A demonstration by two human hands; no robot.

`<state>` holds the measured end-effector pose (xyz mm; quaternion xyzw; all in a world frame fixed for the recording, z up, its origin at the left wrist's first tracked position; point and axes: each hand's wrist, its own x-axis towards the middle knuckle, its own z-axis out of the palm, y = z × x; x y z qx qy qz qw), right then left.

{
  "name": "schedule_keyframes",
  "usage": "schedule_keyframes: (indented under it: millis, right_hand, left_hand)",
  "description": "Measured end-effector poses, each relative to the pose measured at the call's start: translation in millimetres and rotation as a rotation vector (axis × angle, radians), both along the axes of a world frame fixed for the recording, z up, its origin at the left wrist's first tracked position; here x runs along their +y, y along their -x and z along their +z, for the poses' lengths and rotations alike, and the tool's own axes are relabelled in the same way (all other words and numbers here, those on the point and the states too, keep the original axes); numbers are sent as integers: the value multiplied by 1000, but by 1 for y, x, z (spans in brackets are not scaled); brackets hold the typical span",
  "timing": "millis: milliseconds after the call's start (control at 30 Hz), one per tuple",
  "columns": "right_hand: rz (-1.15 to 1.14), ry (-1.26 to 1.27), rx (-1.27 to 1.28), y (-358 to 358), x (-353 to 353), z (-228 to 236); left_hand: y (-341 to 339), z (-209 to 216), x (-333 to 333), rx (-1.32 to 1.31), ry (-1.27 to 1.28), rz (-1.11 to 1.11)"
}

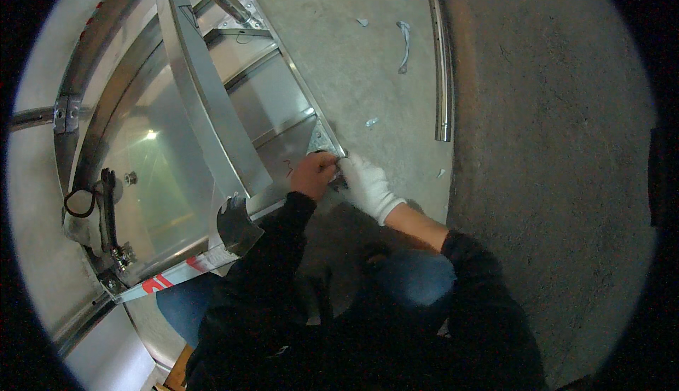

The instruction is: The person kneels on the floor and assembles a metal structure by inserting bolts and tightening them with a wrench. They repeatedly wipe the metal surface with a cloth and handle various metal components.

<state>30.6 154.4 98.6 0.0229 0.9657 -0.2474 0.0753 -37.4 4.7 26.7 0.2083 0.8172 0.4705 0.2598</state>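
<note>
My bare left hand [312, 176] is just left of the near end of the long metal rail [296, 78], my gloved right hand [365, 184] just right. The rail runs away from me, slanting left. Fingers bend in; I can't tell what they grip.

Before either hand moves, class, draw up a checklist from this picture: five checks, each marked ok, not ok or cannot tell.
1. Right hand gloved: ok, white glove.
2. Left hand gloved: not ok, bare.
3. Both hands at the metal frame: ok.
4. Something held between fingertips: cannot tell, too small and hidden.
5. Floor free of scraps: not ok, a pale strip lies there.
</note>
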Motion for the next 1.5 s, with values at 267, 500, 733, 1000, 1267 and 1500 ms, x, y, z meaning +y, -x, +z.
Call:
schedule_keyframes:
  millis: [267, 500, 733, 1000, 1267, 1500]
  right_hand:
    - [835, -143, 252, 64, 46, 13]
    - [939, -177, 326, 83, 32, 12]
    - [22, 72, -59, 50, 31, 55]
    - [-79, 18, -304, 58, 17, 33]
    - [-130, 217, -431, 56, 32, 18]
    - [-313, 427, -359, 55, 74, 53]
  left_hand:
    - [-1, 51, 14, -68, 268, 12]
    - [-4, 45, 12, 6, 277, 106]
    - [-4, 41, 10, -76, 202, 97]
    - [4, 26, -3, -214, 69, 70]
    - [4, 16, -5, -212, -77, 122]
    - [19, 7, -35, -542, -242, 324]
